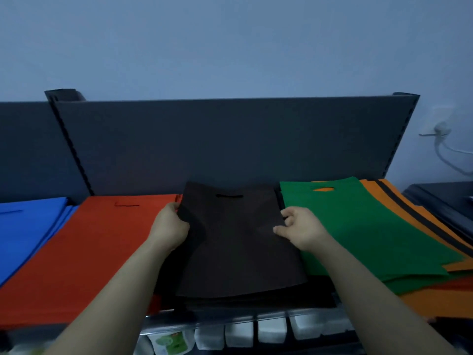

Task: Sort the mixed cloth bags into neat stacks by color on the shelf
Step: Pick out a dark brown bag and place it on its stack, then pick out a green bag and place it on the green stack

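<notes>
A: Feel of the dark bag (238, 239), at a guess?

B: Probably light, thin and floppy. Soft non-woven cloth by the look, likely to sag or fold over if lifted by one corner. Neither fragile nor slippery, judging from the matt surface.

A: Best place to take hold?

B: At the two long side edges, in the upper half, somewhat below the handle slot (229, 196) — should keep the sheet flat and square for laying down.

A: And the hands right now?

B: Left hand (170, 228) curled round the left edge. Right hand (300, 230) pinching the right edge between thumb and bent fingers. Holding nothing else.

A: Whereabouts on the shelf (230, 144)?

B: Stretched between the two hands, over the dark stack (256, 299) in the middle. Near end seemingly resting on that stack — far end perhaps slightly raised, hard to tell. Just beside the red stack (89, 252) on the left and the green stack (358, 231) on the right.
</notes>
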Available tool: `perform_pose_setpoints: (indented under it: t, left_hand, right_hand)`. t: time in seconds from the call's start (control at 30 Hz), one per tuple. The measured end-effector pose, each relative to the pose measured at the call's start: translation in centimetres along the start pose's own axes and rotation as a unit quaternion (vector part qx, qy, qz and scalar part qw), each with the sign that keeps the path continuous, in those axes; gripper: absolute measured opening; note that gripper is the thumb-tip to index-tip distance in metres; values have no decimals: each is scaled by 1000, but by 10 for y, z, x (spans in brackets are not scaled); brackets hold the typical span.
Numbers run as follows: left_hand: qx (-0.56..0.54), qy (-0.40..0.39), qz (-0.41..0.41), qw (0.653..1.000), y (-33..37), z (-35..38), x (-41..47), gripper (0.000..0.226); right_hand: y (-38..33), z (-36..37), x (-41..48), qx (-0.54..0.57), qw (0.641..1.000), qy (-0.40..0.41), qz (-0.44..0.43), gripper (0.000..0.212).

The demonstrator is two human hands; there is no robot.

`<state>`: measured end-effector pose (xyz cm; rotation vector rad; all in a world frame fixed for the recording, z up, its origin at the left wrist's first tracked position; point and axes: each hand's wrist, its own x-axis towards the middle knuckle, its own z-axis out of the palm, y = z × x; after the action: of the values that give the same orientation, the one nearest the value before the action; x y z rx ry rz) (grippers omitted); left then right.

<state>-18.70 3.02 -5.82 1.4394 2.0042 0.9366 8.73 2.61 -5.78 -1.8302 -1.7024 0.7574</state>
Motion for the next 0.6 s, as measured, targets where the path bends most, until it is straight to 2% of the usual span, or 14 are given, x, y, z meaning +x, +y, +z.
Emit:
perform_pose_setpoints:
  t: [0.2,0.3,0.43,0.6]
  left_hand:
    - [110,-76,4,991,-21,-4,2,49]
    - [141,-71,31,987,-24,-5,5,47]
    - [114,-26,101,988,-6,-2,8,46]
    - [77,-67,169,980,41,33,-4,42]
  right_hand:
    - [-5,18,-7,-135,991,9,9,59]
    - [-4,13,-15,-128,990,61,9,48]
    - [6,-10,-20,-184,978,97,17,49]
    - [33,-51,-28,-227,965,112,65,51]
